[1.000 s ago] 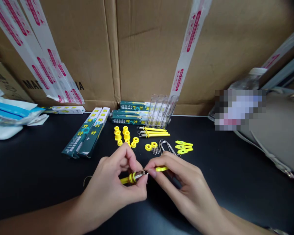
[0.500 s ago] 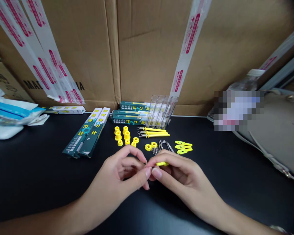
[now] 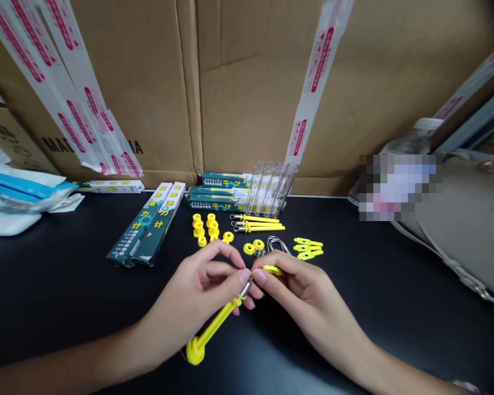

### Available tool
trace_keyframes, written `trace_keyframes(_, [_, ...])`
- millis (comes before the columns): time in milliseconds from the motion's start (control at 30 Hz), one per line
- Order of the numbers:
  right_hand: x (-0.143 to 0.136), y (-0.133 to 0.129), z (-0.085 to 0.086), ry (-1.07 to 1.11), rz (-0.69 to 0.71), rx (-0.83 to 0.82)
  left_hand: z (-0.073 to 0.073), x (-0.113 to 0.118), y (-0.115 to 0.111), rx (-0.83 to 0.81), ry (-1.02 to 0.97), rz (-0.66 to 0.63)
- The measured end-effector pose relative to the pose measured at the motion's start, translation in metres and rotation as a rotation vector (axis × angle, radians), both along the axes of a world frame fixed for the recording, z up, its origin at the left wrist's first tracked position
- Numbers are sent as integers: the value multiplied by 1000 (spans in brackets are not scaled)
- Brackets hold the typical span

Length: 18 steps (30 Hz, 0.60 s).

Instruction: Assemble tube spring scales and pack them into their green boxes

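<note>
Left hand [image 3: 203, 288] pinches the metal end [image 3: 246, 289] of a yellow rod [image 3: 217, 323], which slants down over the tabletop [image 3: 292, 351] to a rounded yellow knob [image 3: 195, 351]. Right hand [image 3: 302, 282], fingertips together just beside that end, holds a flat yellow piece [image 3: 273, 270]; anything between its fingertips is too small to tell.

Yellow rod [image 3: 218, 324] looks to be smooth, faintly glossy plastic, its sleeve [image 3: 246, 289] shiny metal; the flanged caps [image 3: 198, 229] are of similar plastic, the wire hooks [image 3: 276, 238] bright metal. Tubes [image 3: 267, 189] clear, glossy, plastic or glass, cannot tell from here. Counter [image 3: 86, 307] black, smooth, with a soft sheen; large box [image 3: 251, 109] matt brown cardboard, crossed by glossy tape [image 3: 308, 104].
</note>
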State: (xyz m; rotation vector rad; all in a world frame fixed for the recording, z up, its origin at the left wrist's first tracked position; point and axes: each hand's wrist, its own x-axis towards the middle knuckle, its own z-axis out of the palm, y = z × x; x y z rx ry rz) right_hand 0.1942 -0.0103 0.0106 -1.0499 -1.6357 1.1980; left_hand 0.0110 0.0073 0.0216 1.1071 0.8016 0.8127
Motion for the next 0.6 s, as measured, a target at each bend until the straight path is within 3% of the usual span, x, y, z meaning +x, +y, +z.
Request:
trace_keyframes(233, [0, 3, 1, -36, -8, 22, 4, -5, 9, 45, 91, -110])
trace_keyframes(600, [1, 7, 6, -55, 10, 8, 8, -7, 14, 56, 19, -179])
